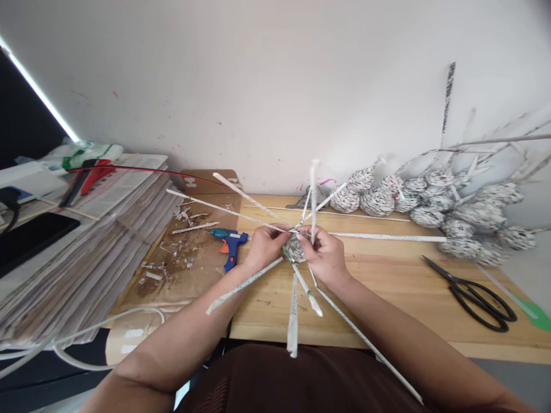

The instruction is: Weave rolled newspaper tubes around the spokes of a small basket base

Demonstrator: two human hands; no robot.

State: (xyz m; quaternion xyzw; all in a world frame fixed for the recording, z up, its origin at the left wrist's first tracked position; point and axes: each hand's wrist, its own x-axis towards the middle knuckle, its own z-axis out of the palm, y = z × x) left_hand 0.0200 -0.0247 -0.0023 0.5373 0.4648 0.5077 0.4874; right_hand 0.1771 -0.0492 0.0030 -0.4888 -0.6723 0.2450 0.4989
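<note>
Between my hands is a small round weave of rolled newspaper strips [295,250], with several long paper tubes sticking out on all sides. My left hand [267,245] is closed on its left edge, thumb and fingertips pinching near the top. On the other side, my right hand [323,252] pinches the weave's upper right, its thumb lying over the front. One paper tube [314,195] rises upright by my right fingers. Another tube [379,344] slants down past my right forearm. My fingers partly hide the weave's rim.
A blue glue gun [232,246] lies left of my hands on cardboard [172,287] with paper scraps. Stacked newspapers [107,241] and a phone [38,232] are farther left. Black scissors [473,295] lie at right, before several woven paper gourd shapes [430,201] along the wall.
</note>
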